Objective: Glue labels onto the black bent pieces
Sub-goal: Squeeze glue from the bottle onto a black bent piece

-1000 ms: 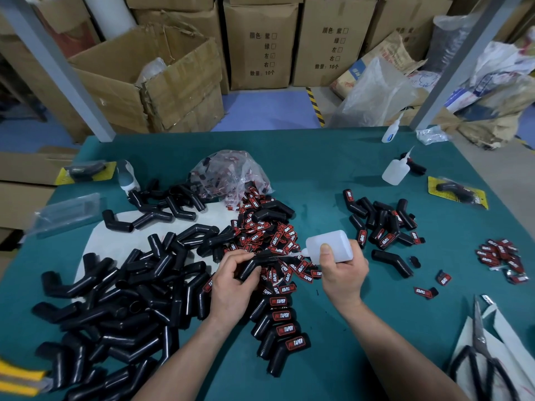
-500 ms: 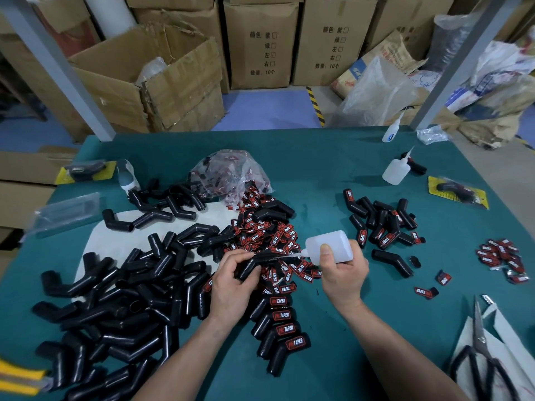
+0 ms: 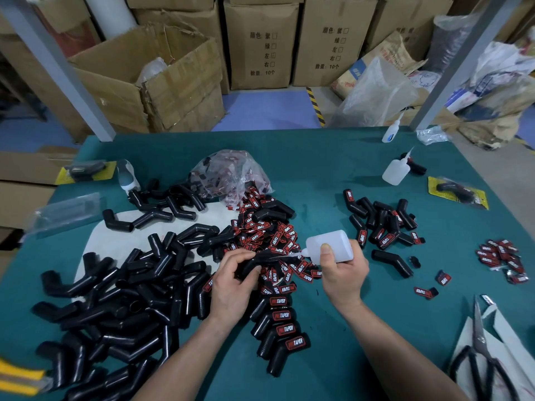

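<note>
Little has shifted over the past second: both hands hold the same pose above the green table (image 3: 318, 175), the glue nozzle kept against the work. Nearest the worker, a row of labelled pieces (image 3: 285, 328) lies between the forearms, with scissors (image 3: 480, 357) at lower right and a heap of bare pieces (image 3: 115, 299) at left. Just beyond, the left hand (image 3: 234, 282) curls fingers and thumb round the lower end of one black bent piece (image 3: 262, 259), held up over the scattered labels. The right hand (image 3: 344, 273) wraps a white glue bottle (image 3: 330, 246), thumb on its side, the bottle lying nearly level with its nozzle pointing left. The piece's long axis climbs from the left hand's grip up and to the right, so its free end meets the nozzle tip midway between the two hands; whether glue is flowing cannot be made out. The job appears to be at the gluing step, with a label to follow. Red-and-black loose labels (image 3: 269, 233) lie directly under and just behind the piece, nearer the right hand, which is taken up by the bottle. Farther out sit a finished group (image 3: 382, 224) at right, a plastic bag (image 3: 228, 172) of labels, a spare bottle (image 3: 395, 172), and stacked cardboard boxes (image 3: 260, 44) behind the table.
</note>
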Demonstrator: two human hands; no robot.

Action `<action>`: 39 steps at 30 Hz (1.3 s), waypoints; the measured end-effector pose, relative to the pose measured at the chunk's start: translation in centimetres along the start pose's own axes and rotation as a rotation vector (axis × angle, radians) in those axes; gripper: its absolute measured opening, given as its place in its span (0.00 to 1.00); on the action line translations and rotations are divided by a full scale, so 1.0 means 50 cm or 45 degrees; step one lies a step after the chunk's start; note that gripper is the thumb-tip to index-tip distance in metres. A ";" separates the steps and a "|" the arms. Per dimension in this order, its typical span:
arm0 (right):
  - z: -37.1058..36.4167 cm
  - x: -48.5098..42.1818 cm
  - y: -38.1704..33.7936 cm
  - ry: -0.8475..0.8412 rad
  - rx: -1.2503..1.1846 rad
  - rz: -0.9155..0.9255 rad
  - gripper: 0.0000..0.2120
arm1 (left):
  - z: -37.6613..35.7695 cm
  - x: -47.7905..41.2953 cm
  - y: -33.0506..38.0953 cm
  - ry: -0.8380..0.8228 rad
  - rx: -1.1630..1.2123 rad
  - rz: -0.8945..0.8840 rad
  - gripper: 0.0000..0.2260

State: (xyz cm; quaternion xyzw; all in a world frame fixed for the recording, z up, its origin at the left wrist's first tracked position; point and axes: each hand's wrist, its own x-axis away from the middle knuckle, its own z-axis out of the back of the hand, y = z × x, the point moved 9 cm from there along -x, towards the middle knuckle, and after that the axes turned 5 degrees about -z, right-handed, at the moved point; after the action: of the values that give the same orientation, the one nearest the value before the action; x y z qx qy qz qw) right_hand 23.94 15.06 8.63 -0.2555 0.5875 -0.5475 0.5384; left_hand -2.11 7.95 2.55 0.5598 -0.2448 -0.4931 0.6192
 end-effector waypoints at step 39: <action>0.003 -0.005 -0.002 0.000 -0.001 0.030 0.13 | 0.003 -0.001 0.001 0.016 -0.036 -0.041 0.26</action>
State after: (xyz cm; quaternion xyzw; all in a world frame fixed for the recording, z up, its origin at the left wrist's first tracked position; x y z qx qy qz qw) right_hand 24.12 15.22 8.84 -0.2489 0.5907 -0.5408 0.5447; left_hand -2.25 7.90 2.65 0.5579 -0.2249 -0.5030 0.6205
